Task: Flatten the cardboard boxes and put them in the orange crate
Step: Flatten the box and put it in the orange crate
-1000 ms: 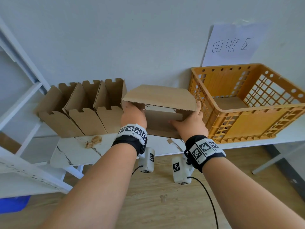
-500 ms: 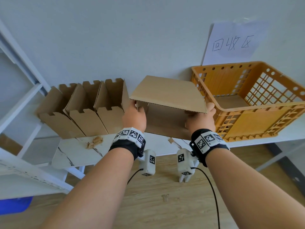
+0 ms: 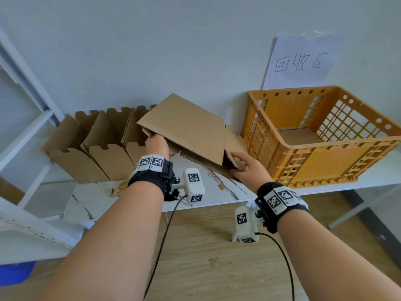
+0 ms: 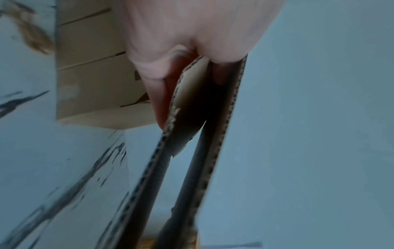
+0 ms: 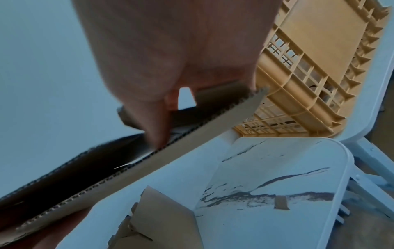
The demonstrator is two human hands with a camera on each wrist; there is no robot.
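Box: my collapsed cardboard box — tilted, just left of the orange crate, above the table.
Left hand: grips its left edge.
Right hand: pinches its right flap — beside the crate.

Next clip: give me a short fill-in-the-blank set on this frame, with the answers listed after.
1. The cardboard box being collapsed is held by ____ hands.
2. The crate beside it is coloured ____.
3. The right hand has its grip on the box end nearer the ____.
4. Left of the left hand, ____ notched boxes stand in a row by the wall.

Missing words: two; orange; crate; three
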